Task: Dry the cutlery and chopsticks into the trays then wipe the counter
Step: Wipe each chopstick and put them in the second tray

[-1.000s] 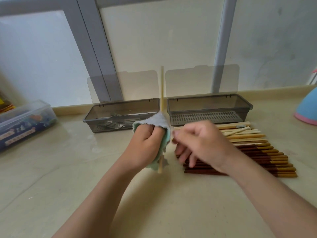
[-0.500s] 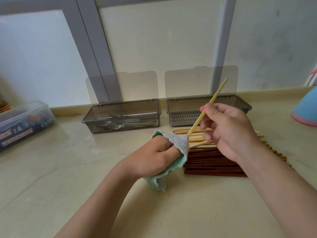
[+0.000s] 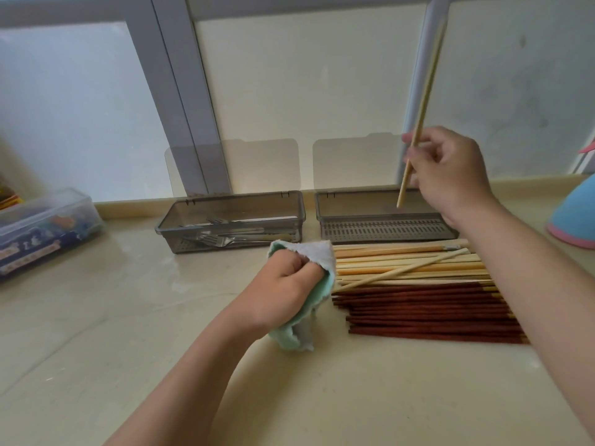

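Note:
My right hand [image 3: 450,175] pinches a pale bamboo chopstick [image 3: 426,82] nearly upright, its lower tip hanging over the right grey tray [image 3: 383,231], which shows only its slotted floor. My left hand [image 3: 283,294] grips a green and grey cloth [image 3: 317,257] just left of the chopstick pile. That pile lies on the counter in front of the right tray: light bamboo chopsticks [image 3: 409,263] at the back, dark red-brown chopsticks [image 3: 428,313] at the front. The left grey tray [image 3: 230,244] holds several metal forks [image 3: 219,239].
A clear plastic box [image 3: 45,230] with printed packets stands at the far left. A blue and pink object [image 3: 576,220] sits at the right edge. Both tray lids [image 3: 260,165] stand open against the window wall. The beige counter [image 3: 128,317] has damp streaks on the left.
My right hand has pulled the bamboo chopstick out of the cloth and carried it up and to the right, over the right tray. My left hand with the cloth has sunk toward the counter.

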Motion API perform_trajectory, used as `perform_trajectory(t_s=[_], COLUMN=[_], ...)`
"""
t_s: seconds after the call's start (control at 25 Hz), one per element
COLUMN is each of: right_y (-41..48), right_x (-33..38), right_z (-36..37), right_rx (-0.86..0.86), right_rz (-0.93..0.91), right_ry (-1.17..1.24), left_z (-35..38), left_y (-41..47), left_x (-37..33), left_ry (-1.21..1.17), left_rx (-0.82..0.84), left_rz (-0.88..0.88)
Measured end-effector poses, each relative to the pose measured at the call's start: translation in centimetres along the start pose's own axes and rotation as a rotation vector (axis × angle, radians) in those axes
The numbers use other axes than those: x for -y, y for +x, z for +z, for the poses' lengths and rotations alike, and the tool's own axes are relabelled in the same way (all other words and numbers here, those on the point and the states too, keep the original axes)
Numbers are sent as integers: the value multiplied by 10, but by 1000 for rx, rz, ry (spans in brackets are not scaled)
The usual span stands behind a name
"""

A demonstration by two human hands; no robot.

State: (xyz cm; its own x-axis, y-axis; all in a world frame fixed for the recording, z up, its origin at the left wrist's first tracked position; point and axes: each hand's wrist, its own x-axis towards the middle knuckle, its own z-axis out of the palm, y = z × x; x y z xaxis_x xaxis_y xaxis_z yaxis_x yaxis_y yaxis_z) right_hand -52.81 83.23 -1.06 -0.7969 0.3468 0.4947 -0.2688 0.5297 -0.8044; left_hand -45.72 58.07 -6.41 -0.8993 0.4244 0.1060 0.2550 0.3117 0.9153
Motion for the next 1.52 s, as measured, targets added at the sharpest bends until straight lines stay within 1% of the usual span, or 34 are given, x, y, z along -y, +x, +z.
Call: perform_trajectory(t_s=[0.04,0.12,0.24,0.28,0.36,0.44,0.48,0.56,0.64,0.68,0.76,0.84,0.92,1.0,1.2,1.28,1.4,1.52], right_y=[9,21,27,27,30,35,35,27,8,-4,-33,-55,-66,-71,-71,-68,-72,-85], right_x=[-2,-10,-32,-36,-38,-37,-35,-31,-23,-19,-13,-19,-28,-36,-41,-40,-27,-11], right_z=[4,13,25,28,30,30,29,22,8,0,-15,-23,-27,-26,-26,-34,-40,-30], right_rx=[45,201,488,546,582,575,545,432,348,363,504,654,712,711,639,560,462,465], right_rz=[-71,-115,-71,-53,-3,55,64,20,-72,-106,-129,-104,-100,-115,-150,-166,-220,-199], right_ry=[-122,-356,-750,-837,-901,-898,-883,-828,-728,-685,-671,-716,-767,-786,-765,-692,-545,-352], left_z=[0,-1,-5,-6,-8,-9,-9,-9,-9,-8,-6,-1,3,4,8,7,2,-4], left_y=[1,4,8,9,10,10,9,10,10,10,10,7,6,9,21,23,29,35], left_x=[1,3,9,11,13,13,13,13,12,12,9,6,4,3,-5,-4,1,-5], left_ry=[-47,-129,-212,-226,-241,-236,-239,-262,-273,-272,-256,-251,-273,-299,-181,-172,-218,-226], left_rx=[-53,-136,-243,-265,-270,-266,-266,-268,-279,-279,-273,-286,-290,-289,-276,-361,-468,-506], left_rz=[-9,-7,-5,-11,-11,-6,-7,-5,-7,-5,6,0,-11,7,81,45,17,-7])
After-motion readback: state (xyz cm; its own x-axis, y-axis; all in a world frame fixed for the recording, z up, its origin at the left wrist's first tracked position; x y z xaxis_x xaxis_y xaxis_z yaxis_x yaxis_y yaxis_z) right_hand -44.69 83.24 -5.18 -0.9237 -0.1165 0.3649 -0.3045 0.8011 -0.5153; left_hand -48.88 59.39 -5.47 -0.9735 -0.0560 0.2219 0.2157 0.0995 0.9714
